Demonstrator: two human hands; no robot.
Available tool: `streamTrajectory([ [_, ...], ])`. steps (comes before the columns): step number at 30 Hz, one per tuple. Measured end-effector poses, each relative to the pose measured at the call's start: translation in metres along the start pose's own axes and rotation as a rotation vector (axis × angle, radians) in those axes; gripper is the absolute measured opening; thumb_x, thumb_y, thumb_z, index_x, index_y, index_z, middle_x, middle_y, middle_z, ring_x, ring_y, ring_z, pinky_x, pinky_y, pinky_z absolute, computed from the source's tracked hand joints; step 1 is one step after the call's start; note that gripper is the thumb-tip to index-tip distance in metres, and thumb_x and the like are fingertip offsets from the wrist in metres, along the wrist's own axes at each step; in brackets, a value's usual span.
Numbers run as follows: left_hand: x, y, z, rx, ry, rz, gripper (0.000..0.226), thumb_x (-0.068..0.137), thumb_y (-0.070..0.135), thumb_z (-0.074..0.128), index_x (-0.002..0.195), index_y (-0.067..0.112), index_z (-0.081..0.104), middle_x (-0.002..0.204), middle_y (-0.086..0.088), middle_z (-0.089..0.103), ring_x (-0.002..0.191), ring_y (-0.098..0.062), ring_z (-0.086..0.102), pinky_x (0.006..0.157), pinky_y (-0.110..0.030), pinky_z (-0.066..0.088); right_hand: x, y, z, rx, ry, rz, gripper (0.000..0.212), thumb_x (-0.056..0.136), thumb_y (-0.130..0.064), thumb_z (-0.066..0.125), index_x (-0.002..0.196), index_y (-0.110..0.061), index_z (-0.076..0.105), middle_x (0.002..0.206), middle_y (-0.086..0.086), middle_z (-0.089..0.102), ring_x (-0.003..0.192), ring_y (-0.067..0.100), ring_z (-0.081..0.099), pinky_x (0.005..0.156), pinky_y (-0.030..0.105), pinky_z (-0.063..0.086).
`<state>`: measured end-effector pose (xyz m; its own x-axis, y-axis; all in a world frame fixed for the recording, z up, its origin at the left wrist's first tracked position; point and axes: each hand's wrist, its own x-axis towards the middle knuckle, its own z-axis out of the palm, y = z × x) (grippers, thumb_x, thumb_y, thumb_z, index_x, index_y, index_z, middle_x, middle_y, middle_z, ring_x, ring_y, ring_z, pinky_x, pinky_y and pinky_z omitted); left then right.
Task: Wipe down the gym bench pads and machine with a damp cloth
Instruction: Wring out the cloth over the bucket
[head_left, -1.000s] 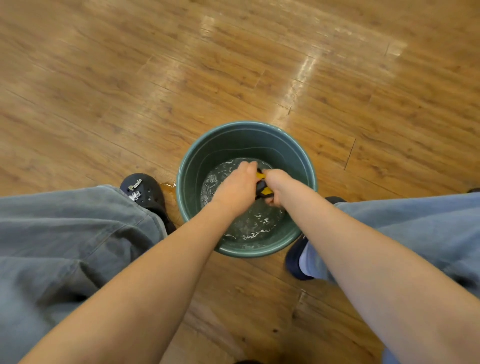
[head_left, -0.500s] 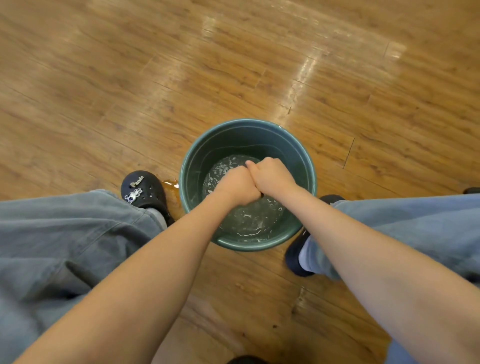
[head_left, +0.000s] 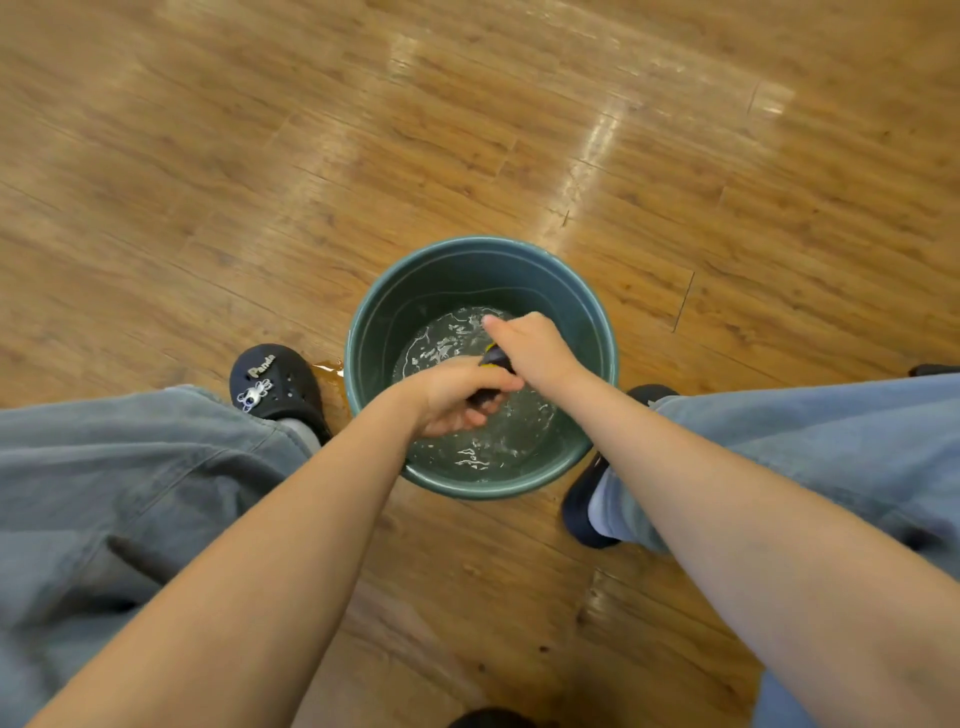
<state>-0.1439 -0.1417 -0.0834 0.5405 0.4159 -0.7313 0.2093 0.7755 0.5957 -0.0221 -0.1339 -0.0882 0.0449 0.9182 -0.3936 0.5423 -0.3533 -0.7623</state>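
Observation:
A dark green bucket (head_left: 374, 332) stands on the wooden floor between my feet, with shallow rippling water in its bottom. Over the water both hands grip a twisted cloth (head_left: 492, 358), dark with a bit of yellow showing. My left hand (head_left: 457, 397) is curled round its near end, palm turned up. My right hand (head_left: 535, 349) is curled round its far end, knuckles up. Most of the cloth is hidden inside the two fists.
My black clog (head_left: 272, 382) stands left of the bucket, with a small puddle (head_left: 327, 368) on the floor between them. My other dark shoe (head_left: 587, 504) is at the bucket's right. Grey trouser legs fill both lower sides. Bare wood floor (head_left: 467, 130) stretches beyond.
The hands, pressed together knuckle to knuckle half a second ago, have turned opposite ways. The left palm now faces up, and the cloth shows again between them.

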Motion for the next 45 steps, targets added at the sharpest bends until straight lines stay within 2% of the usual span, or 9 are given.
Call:
streamTrajectory([
  [5, 0.016, 0.011, 0.022, 0.062, 0.473, 0.208, 0.042, 0.098, 0.049, 0.039, 0.103, 0.013, 0.058, 0.093, -0.006, 0.066, 0.073, -0.016, 0.060, 0.062, -0.030, 0.049, 0.009, -0.008, -0.010, 0.196, 0.022, 0.269, 0.038, 0.099, -0.041, 0.035, 0.089, -0.013, 0.059, 0.091, 0.010, 0.063, 0.078, 0.026, 0.059, 0.065, 0.037, 0.045],
  [10, 0.018, 0.009, 0.032, 0.029, 0.958, 0.418, 0.038, 0.099, 0.039, 0.041, 0.074, 0.014, 0.054, 0.071, 0.001, 0.055, 0.068, -0.014, 0.052, 0.065, -0.031, 0.041, -0.008, -0.023, 0.019, 0.246, 0.216, 0.115, 0.047, 0.099, -0.037, 0.038, 0.088, -0.004, 0.069, 0.077, 0.007, 0.066, 0.067, 0.015, 0.058, 0.057, 0.026, 0.043],
  [13, 0.018, 0.004, 0.031, -0.009, 0.943, 0.333, 0.044, 0.099, 0.036, 0.043, 0.062, 0.015, 0.053, 0.063, 0.000, 0.055, 0.064, -0.015, 0.053, 0.058, -0.030, 0.040, -0.011, -0.013, 0.018, 0.170, 0.222, 0.012, 0.044, 0.099, -0.030, 0.042, 0.064, -0.012, 0.063, 0.062, 0.004, 0.060, 0.061, 0.015, 0.056, 0.058, 0.030, 0.042],
  [18, 0.025, 0.001, 0.025, -0.156, 0.923, 0.227, 0.044, 0.095, 0.034, 0.051, 0.056, 0.014, 0.056, 0.065, -0.007, 0.061, 0.076, -0.028, 0.061, 0.081, -0.041, 0.054, -0.011, -0.011, 0.014, 0.020, 0.160, -0.082, 0.045, 0.099, -0.029, 0.040, 0.059, -0.016, 0.056, 0.053, -0.007, 0.050, 0.056, 0.005, 0.049, 0.053, 0.018, 0.032],
  [23, 0.020, 0.013, 0.028, -0.268, 0.815, 0.112, 0.029, 0.095, 0.025, 0.053, 0.070, 0.010, 0.054, 0.055, -0.004, 0.050, 0.045, -0.014, 0.047, 0.033, -0.015, 0.033, -0.008, -0.012, 0.010, -0.138, 0.166, -0.151, 0.048, 0.101, -0.029, 0.036, 0.076, -0.002, 0.067, 0.063, 0.003, 0.057, 0.066, 0.016, 0.052, 0.063, 0.025, 0.028],
  [30, 0.000, 0.004, 0.026, -0.163, 0.598, -0.121, 0.039, 0.098, 0.024, 0.041, 0.061, 0.011, 0.040, 0.036, -0.003, 0.042, 0.046, -0.015, 0.036, 0.044, -0.023, 0.025, -0.023, -0.007, 0.025, -0.287, 0.077, -0.235, 0.047, 0.101, -0.028, 0.036, 0.080, 0.001, 0.068, 0.075, 0.015, 0.063, 0.075, 0.026, 0.056, 0.073, 0.033, 0.038],
  [34, -0.009, -0.011, 0.019, -0.218, 0.671, -0.107, 0.027, 0.095, 0.027, 0.046, 0.076, 0.009, 0.054, 0.063, -0.009, 0.058, 0.043, -0.018, 0.053, 0.042, -0.020, 0.032, -0.028, -0.010, 0.025, -0.376, 0.034, -0.216, 0.045, 0.100, -0.034, 0.035, 0.075, -0.008, 0.062, 0.075, 0.009, 0.060, 0.073, 0.024, 0.052, 0.065, 0.033, 0.034],
  [38, -0.028, -0.012, 0.013, -0.465, 0.595, 0.008, 0.033, 0.098, 0.042, 0.042, 0.121, 0.020, 0.052, 0.111, -0.002, 0.058, 0.095, -0.022, 0.059, 0.079, -0.035, 0.047, -0.022, -0.027, 0.005, -0.163, 0.076, -0.078, 0.045, 0.098, -0.039, 0.040, 0.060, -0.015, 0.038, 0.061, 0.000, 0.042, 0.059, 0.016, 0.041, 0.056, 0.035, 0.027],
  [45, -0.043, 0.002, 0.024, -0.575, 0.721, 0.205, 0.021, 0.097, 0.029, 0.053, 0.111, 0.016, 0.060, 0.111, -0.006, 0.062, 0.099, -0.022, 0.059, 0.075, -0.031, 0.048, -0.035, -0.052, 0.003, 0.228, -0.032, 0.049, 0.021, 0.096, -0.028, 0.050, 0.091, -0.016, 0.067, 0.094, 0.003, 0.064, 0.089, 0.020, 0.059, 0.079, 0.033, 0.045],
])
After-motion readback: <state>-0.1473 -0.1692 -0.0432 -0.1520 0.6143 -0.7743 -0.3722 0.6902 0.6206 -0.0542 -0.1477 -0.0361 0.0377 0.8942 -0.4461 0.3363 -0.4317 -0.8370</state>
